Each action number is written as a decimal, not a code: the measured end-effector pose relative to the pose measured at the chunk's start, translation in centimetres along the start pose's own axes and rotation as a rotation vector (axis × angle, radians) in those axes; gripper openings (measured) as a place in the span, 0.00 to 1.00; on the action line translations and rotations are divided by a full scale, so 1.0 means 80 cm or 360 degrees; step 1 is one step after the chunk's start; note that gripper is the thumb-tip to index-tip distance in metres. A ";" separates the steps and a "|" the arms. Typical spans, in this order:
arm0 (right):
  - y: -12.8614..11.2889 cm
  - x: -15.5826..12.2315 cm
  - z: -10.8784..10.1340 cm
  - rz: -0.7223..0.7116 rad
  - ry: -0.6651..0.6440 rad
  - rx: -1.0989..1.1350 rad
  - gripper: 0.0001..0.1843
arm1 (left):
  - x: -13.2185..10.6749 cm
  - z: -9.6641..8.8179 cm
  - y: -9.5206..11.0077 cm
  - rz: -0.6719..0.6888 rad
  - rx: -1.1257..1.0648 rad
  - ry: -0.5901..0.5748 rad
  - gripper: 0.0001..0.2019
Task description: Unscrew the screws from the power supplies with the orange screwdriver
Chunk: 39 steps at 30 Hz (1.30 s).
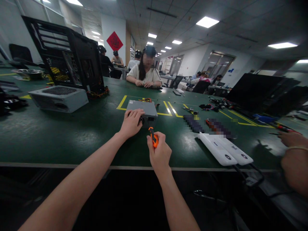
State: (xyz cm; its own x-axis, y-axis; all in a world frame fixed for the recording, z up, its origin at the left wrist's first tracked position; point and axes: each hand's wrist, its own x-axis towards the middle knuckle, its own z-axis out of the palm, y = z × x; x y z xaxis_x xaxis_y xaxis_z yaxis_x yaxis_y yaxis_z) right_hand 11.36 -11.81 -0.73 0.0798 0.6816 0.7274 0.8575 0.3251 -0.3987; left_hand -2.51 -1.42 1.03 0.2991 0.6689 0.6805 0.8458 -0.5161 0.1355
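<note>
A grey power supply box (144, 107) lies on the green table (60, 134) inside a yellow-taped square. My left hand (131, 123) rests on its near edge, fingers curled over the front face. My right hand (158, 154) is closed round an orange-handled screwdriver (153, 136), whose tip points at the box's near face. Coloured wires (145, 100) stick out behind the box.
A second power supply (59, 98) and an open black computer case (67, 59) stand at the left. Two white devices (225, 150) with cables lie to the right, near another person's arm (295, 160). A person (145, 72) sits across the table. Loose tools and a black case (262, 93) are far right.
</note>
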 end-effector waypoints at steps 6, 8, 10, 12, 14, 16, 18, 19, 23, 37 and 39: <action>-0.001 0.002 -0.002 -0.0169 0.0088 0.0149 0.12 | 0.000 0.000 0.000 0.0010 -0.0025 0.0011 0.19; -0.001 0.003 0.000 -0.0266 0.0143 0.0229 0.11 | 0.000 0.000 0.000 0.0013 -0.0027 0.0010 0.19; 0.000 0.003 0.001 -0.0389 0.0109 0.0266 0.10 | 0.000 0.000 0.000 0.0008 -0.0028 0.0008 0.19; 0.001 0.003 0.002 -0.0508 0.0020 0.0249 0.08 | 0.000 0.000 0.000 0.0005 -0.0035 0.0009 0.19; 0.001 0.003 0.001 -0.0548 -0.0043 0.0237 0.07 | 0.000 0.000 0.000 0.0001 -0.0045 0.0007 0.19; 0.000 0.002 0.000 -0.0506 -0.0064 0.0270 0.07 | 0.000 0.000 0.000 -0.0009 -0.0052 0.0001 0.19; -0.001 0.002 0.000 -0.0469 -0.0079 0.0317 0.07 | 0.000 0.000 -0.001 -0.0012 -0.0052 -0.0003 0.20; -0.002 0.001 0.000 -0.0467 -0.0080 0.0323 0.08 | 0.000 0.000 -0.001 -0.0010 -0.0049 -0.0003 0.19; 0.001 0.000 0.002 -0.0420 0.0063 0.0235 0.11 | 0.000 0.001 -0.002 0.0008 -0.0038 0.0016 0.19; -0.001 0.001 0.004 -0.0277 0.0142 0.0145 0.09 | 0.001 -0.001 0.001 -0.0006 -0.0048 0.0008 0.20; 0.001 0.000 0.002 -0.0158 0.0176 0.0116 0.09 | 0.000 0.000 0.000 -0.0004 -0.0044 0.0018 0.20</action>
State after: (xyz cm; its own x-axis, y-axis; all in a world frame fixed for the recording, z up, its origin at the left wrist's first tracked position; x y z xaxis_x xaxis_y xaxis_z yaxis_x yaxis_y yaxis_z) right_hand 11.32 -11.65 -0.85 0.0554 0.5688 0.8206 0.8253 0.4365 -0.3583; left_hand -2.48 -1.43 1.07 0.2915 0.6642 0.6884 0.8341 -0.5288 0.1570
